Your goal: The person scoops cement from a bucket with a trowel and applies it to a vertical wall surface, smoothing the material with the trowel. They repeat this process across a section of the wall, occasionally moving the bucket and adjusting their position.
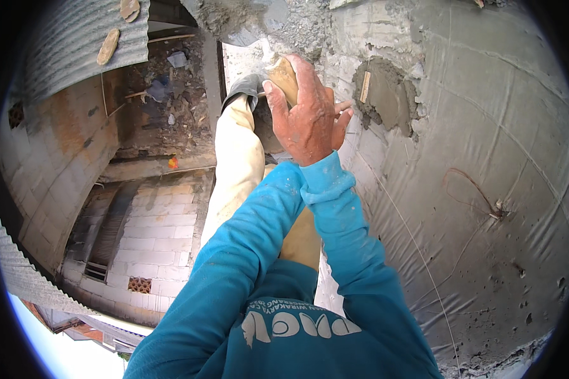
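Observation:
My right hand (306, 117) is closed round the thick tan wooden handle (283, 79) of what looks like a trowel, thumb on its left side. Beyond the handle lies a grey metal blade (277, 18), with wet mortar (224, 18) beside it. My left arm (234, 243) passes under the right cuff. Of my left hand (342, 121), only some fingers show past the right hand's edge; the rest is hidden, so its grip cannot be made out. Both hands are dusty with cement.
At right stands a grey plastered wall (487, 126) with a wet mortar patch (389, 95), a small wood strip (365, 86), a thin string (411, 237) and a wire loop (471, 183). Left and below are block walls (161, 227), rubble (177, 114) and corrugated roofing (69, 60).

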